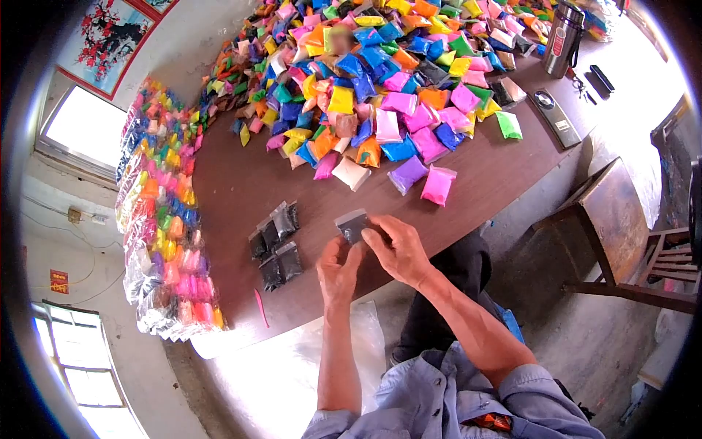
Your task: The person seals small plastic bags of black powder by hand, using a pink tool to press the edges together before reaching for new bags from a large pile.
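Both hands hold one small black packet [352,224] with a clear top edge, above the front of the brown table. My left hand [338,272] grips its lower left side between thumb and fingers. My right hand [397,249] pinches its right side. Left of my hands, several black packets [281,257] lie grouped on the table [234,212]. A thin pink strip [262,308] lies nearer the table's front edge. Beyond my hands, a pink packet [438,184] and a purple packet [408,174] lie at the edge of a large colourful heap.
The heap of packets [380,80] covers the far table. Clear bags of coloured packets [168,241] line the left side. A steel flask [564,40], a metal-coloured device [556,118] and keys [583,88] are at the far right. A wooden stool [610,219] stands right of the table.
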Tool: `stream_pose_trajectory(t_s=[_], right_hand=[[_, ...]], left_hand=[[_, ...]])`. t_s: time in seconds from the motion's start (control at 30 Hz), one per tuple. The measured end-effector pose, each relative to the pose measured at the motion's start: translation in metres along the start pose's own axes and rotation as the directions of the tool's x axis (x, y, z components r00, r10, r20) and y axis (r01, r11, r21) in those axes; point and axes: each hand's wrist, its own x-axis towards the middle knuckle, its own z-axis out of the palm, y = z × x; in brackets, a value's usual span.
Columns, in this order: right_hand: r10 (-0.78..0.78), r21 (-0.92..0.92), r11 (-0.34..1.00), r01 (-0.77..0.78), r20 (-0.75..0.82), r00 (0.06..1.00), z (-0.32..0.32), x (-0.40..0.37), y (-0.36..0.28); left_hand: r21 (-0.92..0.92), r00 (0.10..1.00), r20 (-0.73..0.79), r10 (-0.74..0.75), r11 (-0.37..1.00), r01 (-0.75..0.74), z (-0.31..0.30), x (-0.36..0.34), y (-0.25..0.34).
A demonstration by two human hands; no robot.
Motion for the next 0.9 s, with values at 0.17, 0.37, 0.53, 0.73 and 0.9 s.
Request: stream_pose_trajectory(t_s=[0.17,0.37,0.53,0.73,0.9], right_hand=[[-0.036,0.037,0.999,0.035,0.018,0.999,0.000,-0.001,0.005],[-0.018,0.012,1.000,0.017,0.061,0.998,-0.001,-0.001,-0.001],[0.033,0.045,0.998,-0.036,0.056,0.998,-0.002,-0.001,-0.006],[-0.013,0.019,1.000,0.011,0.099,0.995,-0.001,-0.002,-0.001],[-0.042,0.010,0.999,0.041,0.077,0.996,-0.002,-0.001,-0.008]], left_hand=[[-0.006,0.999,-0.023,-0.032,0.999,0.032,-0.001,0.001,0.004],[-0.130,0.999,-0.019,0.038,0.991,-0.040,-0.005,0.004,-0.013],[-0.191,0.999,-0.016,0.032,0.981,-0.035,0.002,0.000,0.004],[-0.195,0.997,-0.049,0.056,0.979,-0.065,-0.002,0.003,-0.008],[-0.222,0.995,-0.065,0.073,0.971,-0.086,-0.001,0.002,-0.009]])
